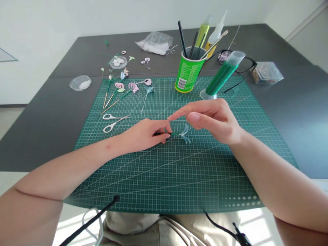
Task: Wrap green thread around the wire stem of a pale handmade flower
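Note:
My left hand (pixel 153 134) pinches the green stem of a small blue flower (pixel 185 134) between thumb and fingers. The flower's thin petals point right, low over the green cutting mat (pixel 159 171). Most of the stem is hidden inside my fingers. My right hand (pixel 217 121) is just above and to the right of the flower, its index finger stretched out and its thumb held apart. That index fingertip meets or nearly meets my left fingers. Nothing shows in the right hand. White-handled scissors (pixel 110 128) lie to the left of my left hand.
Several small flowers, among them a pink flower (pixel 119 85) and another blue flower (pixel 148 90), lie at the mat's back left. Behind my right hand stand a green can (pixel 188 73) of tools and a green thread tube (pixel 222 77). Glasses (pixel 249 68) and a clear box (pixel 268 72) are farther right.

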Demonstrator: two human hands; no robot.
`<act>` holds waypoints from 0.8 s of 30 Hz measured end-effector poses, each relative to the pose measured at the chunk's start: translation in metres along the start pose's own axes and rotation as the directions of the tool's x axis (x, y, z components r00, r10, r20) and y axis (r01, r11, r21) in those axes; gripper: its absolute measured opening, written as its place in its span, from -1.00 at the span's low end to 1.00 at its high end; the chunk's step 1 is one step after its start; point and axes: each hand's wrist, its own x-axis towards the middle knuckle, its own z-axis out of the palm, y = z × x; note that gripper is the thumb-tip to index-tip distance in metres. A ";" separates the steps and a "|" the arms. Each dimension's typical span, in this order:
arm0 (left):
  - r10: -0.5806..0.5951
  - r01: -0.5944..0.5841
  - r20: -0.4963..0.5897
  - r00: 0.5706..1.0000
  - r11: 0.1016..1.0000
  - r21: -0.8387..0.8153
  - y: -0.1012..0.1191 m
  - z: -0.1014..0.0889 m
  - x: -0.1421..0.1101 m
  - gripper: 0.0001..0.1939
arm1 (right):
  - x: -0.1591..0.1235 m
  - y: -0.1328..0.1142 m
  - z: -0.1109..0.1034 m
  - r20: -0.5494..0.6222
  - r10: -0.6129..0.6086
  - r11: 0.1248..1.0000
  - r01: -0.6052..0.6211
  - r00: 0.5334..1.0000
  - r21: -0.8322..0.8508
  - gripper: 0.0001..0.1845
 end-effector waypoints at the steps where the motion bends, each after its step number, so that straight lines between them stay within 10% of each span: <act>1: 0.007 -0.007 0.007 1.000 1.000 0.002 0.001 0.000 0.000 -0.91 | 0.000 0.000 0.000 -0.006 -0.001 1.000 0.001 1.000 0.005 -0.64; 24: 0.294 -0.279 -0.045 0.955 0.939 0.201 0.003 0.009 -0.008 -0.92 | 0.010 0.012 0.005 -0.220 -0.045 0.940 -0.033 0.975 -0.339 -0.69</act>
